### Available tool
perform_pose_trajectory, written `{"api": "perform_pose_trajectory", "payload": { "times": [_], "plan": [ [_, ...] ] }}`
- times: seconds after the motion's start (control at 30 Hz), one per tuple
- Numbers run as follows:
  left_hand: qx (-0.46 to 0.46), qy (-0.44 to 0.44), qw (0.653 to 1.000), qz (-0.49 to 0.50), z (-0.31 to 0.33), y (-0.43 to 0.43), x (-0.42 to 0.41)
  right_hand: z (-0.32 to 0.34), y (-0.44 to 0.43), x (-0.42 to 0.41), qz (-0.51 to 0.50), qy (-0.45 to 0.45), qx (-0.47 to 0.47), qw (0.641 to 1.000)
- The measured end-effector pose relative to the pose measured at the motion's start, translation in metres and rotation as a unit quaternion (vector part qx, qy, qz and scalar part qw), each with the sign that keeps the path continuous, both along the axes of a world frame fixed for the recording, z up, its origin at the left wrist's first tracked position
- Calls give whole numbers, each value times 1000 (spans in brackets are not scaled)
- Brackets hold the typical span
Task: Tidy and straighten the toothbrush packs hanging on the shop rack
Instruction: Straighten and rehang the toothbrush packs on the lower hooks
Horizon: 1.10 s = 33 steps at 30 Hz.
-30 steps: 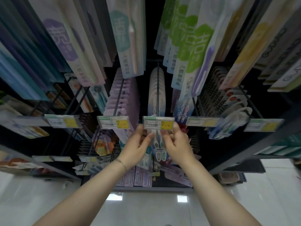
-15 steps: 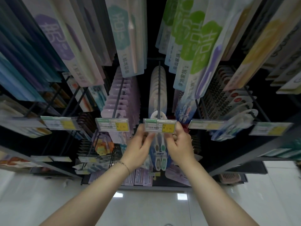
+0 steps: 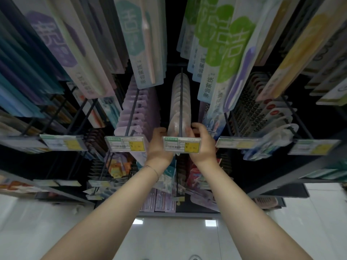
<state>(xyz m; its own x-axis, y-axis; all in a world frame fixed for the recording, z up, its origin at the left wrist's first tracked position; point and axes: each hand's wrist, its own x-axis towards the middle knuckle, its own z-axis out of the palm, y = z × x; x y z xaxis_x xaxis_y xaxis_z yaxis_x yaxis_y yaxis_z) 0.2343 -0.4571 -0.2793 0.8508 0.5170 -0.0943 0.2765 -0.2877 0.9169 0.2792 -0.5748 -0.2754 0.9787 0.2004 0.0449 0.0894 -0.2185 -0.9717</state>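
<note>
A row of clear toothbrush packs (image 3: 179, 102) hangs on a dark metal peg (image 3: 181, 94) in the middle of the rack. A price tag (image 3: 181, 144) sits at the peg's front end. My left hand (image 3: 159, 145) grips the front of the row from the left side. My right hand (image 3: 201, 141) grips it from the right, fingers curled over the front pack's edge. Both hands are behind the price tag, which hides part of the fingers.
A row of lilac packs (image 3: 137, 107) hangs on the peg to the left, black-and-white packs (image 3: 261, 113) to the right. Long packs (image 3: 142, 42) dangle from the upper row. More packs (image 3: 165, 199) hang below my wrists. The pale floor (image 3: 169, 239) lies underneath.
Both hands rose from under the price tag to behind it and now clasp the sides of the row of clear packs. The camera view shifted slightly.
</note>
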Motion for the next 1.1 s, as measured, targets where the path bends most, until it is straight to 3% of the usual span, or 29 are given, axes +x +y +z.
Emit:
{"api": "perform_pose_trajectory", "payload": {
  "times": [0.17,0.33,0.47,0.57,0.63,0.97,1.1],
  "plan": [
    [27,12,999,26,-15,-2,-10,-22,-23,5,-40,36,-35,998],
    [34,22,996,-74,-24,-29,-16,-33,-55,18,-94,108,-12,990],
    [7,2,996,-86,-28,-62,-1,-29,-76,34,-69,209,-94,971],
    [7,-29,992,-123,-22,-84,16,-19,-80,47,-86,63,-28,994],
    [-17,-67,990,-125,-22,-94,33,-14,-83,54,-76,19,-40,996],
    [-105,-62,990,-73,-34,-93,86,-17,-97,80,-40,9,-61,997],
    [-45,-57,994,-80,-25,-95,95,-23,-98,83,-27,15,-17,999]
  ]
}}
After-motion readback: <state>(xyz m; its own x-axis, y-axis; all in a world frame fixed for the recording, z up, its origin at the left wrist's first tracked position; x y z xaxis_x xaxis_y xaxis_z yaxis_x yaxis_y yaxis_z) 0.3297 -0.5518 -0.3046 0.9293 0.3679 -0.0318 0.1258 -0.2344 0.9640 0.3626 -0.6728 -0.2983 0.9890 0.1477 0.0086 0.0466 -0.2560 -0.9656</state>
